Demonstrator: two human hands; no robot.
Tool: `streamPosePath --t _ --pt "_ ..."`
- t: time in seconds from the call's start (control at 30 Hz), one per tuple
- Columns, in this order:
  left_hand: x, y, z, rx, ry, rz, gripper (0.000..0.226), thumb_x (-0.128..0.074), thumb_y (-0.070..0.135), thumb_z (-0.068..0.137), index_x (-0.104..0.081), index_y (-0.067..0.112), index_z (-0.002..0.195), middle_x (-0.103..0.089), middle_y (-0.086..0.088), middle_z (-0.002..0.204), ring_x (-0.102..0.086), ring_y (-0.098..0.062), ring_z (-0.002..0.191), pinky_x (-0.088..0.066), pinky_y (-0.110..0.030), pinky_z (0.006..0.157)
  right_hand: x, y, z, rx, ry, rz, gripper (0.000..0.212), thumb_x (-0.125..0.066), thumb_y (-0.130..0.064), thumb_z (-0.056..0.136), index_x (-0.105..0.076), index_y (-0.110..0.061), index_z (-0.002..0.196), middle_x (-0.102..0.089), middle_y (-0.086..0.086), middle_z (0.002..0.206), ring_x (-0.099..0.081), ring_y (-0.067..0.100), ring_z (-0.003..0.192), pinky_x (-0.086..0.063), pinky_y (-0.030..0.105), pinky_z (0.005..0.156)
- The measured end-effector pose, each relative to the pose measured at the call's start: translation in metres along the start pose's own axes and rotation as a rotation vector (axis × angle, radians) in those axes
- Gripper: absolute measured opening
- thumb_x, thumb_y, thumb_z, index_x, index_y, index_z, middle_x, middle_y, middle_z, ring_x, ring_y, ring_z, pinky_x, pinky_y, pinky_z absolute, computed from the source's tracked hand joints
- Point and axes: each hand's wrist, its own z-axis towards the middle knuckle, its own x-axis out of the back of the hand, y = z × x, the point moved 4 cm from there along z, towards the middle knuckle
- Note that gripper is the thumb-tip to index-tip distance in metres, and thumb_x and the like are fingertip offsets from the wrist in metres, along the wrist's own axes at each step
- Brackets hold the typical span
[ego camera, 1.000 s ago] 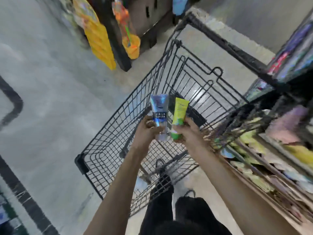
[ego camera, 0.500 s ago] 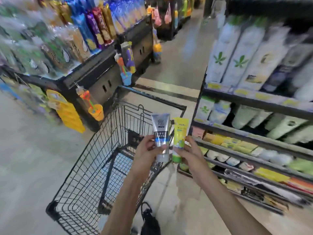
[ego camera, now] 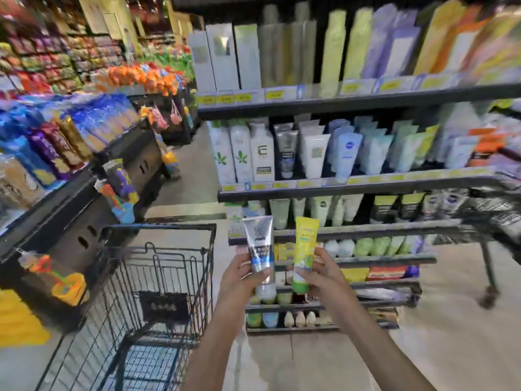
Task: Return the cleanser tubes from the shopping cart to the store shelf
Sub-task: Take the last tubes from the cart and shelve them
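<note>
You held both tubes up in front of the store shelf (ego camera: pixel 352 190), likely so their labels faced you and you could match each against the rows of similar products before choosing a slot. Your left hand (ego camera: pixel 239 280) was closed around the lower part of the silver tube (ego camera: pixel 260 249), cap end down, with the thumb pressed across its front. Your right hand (ego camera: pixel 324 273) gripped the yellow tube (ego camera: pixel 304 251) the same way, fingers wrapped near its green cap. The two tubes stood nearly upright and just beside each other, apart by a thin gap, well clear of the shopping cart (ego camera: pixel 158 277), which sat to your left with its basket showing no other tubes that I could make out. The silver tube was metallic grey with a blue band and the word MEN on it, ending in a pale translucent cap. The yellow one was bright, with small print too blurred to read. Judging by the middle shelf, a similar grey tube stood among the white and blue ones, which was probably where the silver one belonged.
</note>
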Motion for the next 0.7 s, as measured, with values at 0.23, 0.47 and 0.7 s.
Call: streamPosePath --t 0.23,0.47,0.7 --pt "-0.051 -0.009 -0.026 0.016 -0.099 0.006 0.048 -0.082 0.005 0.083 -0.064 0.014 0.126 -0.076 -0.013 0.112 -0.072 -0.033 0.106 -0.055 -0.053 0.092 0.056 -0.009 -0.06 0.027 0.143 0.065 0.04 -0.074 -0.018 0.088 -0.059 -0.017 0.125 -0.077 0.016 0.109 -0.075 0.037 0.094 -0.054 0.054 0.089" --pt "-0.089 -0.003 -0.037 -0.006 -0.058 0.012 0.037 -0.079 0.001 0.084 -0.069 0.013 0.118 -0.075 -0.017 0.107 -0.073 -0.024 0.092 -0.055 -0.046 0.087 0.097 -0.023 -0.076 0.062 0.189 0.049 0.033 -0.071 -0.018 0.095 -0.06 -0.027 0.125 -0.079 0.0 0.105 -0.076 0.023 0.093 -0.056 0.054 0.09" --pt "-0.133 0.021 -0.016 -0.085 0.056 0.018 0.037 -0.083 0.005 0.081 -0.068 0.018 0.113 -0.079 -0.002 0.099 -0.073 -0.019 0.093 -0.055 -0.034 0.081 0.147 -0.05 -0.049 0.068 0.13 0.043 0.041 -0.072 -0.017 0.095 -0.056 -0.023 0.132 -0.079 0.002 0.106 -0.077 0.026 0.094 -0.06 0.047 0.082"
